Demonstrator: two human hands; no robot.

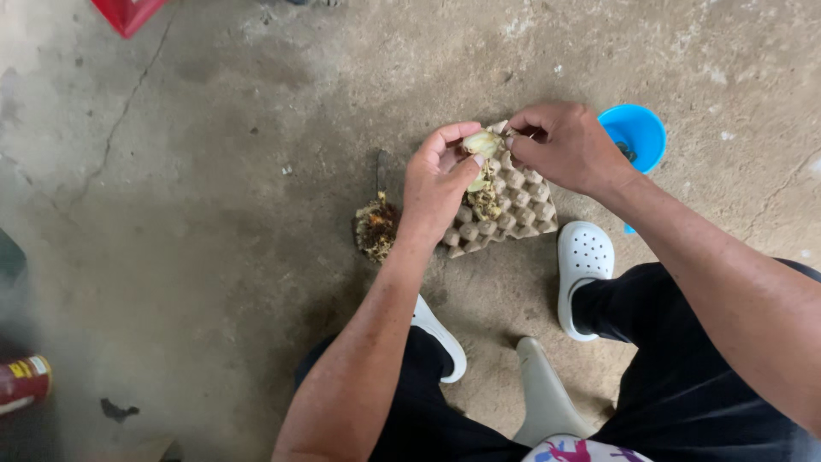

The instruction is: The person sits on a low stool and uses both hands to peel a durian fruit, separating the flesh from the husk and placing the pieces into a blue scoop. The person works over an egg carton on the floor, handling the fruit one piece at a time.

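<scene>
Both hands pinch 1 pale bulb (481, 143) above the egg tray (513, 205): left hand (440, 180) closes around it, right hand (560, 145) peels. Looks light, soft-skinned; best held by its firm body.

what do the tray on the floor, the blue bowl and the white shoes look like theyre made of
Tray: grey-brown moulded paper pulp, matte, with rows of pressed cups like an egg tray. Blue bowl: probably plastic, smooth, evenly bright, thin rim. White shoes: likely foam or rubber clogs, matte, one-piece, with punched holes. Floor: bare concrete, rough and cracked.
</scene>
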